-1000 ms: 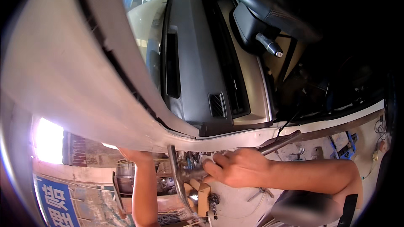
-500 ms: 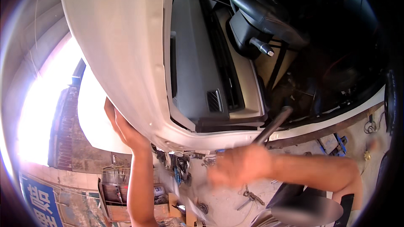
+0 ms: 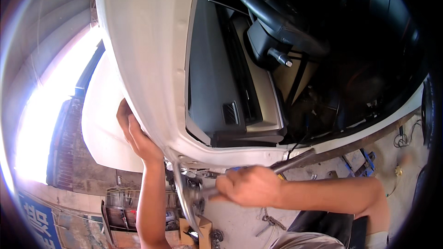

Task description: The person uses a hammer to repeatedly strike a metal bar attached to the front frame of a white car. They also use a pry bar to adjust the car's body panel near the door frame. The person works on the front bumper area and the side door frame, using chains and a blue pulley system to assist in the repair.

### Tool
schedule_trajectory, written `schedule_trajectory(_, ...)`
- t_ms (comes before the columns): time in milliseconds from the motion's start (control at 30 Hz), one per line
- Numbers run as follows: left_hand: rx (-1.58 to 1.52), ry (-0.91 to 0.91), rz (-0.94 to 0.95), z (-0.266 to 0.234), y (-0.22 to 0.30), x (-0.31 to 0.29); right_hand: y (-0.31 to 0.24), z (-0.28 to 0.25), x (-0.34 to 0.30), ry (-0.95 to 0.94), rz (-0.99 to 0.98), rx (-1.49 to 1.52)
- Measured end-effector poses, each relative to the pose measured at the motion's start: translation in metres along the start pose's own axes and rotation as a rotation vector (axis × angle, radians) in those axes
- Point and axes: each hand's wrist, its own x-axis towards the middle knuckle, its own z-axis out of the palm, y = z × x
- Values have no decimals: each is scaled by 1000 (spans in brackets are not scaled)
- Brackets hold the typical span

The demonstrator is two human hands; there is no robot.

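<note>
Right hand (image 3: 251,186) encircles the hammer (image 3: 295,160), whose metal head (image 3: 182,191) extends leftward.

Looks like car repair workshop. White car (image 3: 147,41) open at side, steering wheel (image 3: 272,11) and dashboard (image 3: 212,69) in plain view; hammer (image 3: 184,196) close to it. Grey floor (image 3: 240,226) strewn with chain (image 3: 274,222), cable (image 3: 401,140), blue metal frame (image 3: 368,162). Open carton (image 3: 205,235), large blue sign (image 3: 39,221) at lower left.

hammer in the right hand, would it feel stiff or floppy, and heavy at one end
Probably stiff: the hammer's handle looks straight and rigid. Likely head-heavy: its long, shiny, metal-looking head sits crosswise at one end.
</note>
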Motion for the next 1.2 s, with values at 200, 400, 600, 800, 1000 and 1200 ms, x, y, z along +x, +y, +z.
schedule_trajectory(200,-35,-7,17,2,-1,1,26,-9,5,-96,136,-175)
schedule_trajectory(400,-12,-15,31,0,2,0,-30,-7,-9,84,-166,113)
schedule_trajectory(600,-19,-6,19,2,6,0,17,-1,-3,-106,228,-32)
schedule_trajectory(800,-57,7,4,3,3,-1,-29,-7,-16,148,-409,30)
schedule_trajectory(1000,-17,-11,39,-3,-3,2,-7,-1,-7,-106,259,-5)
schedule_trajectory(1200,-16,-9,35,1,0,0,13,2,5,260,-253,-65)
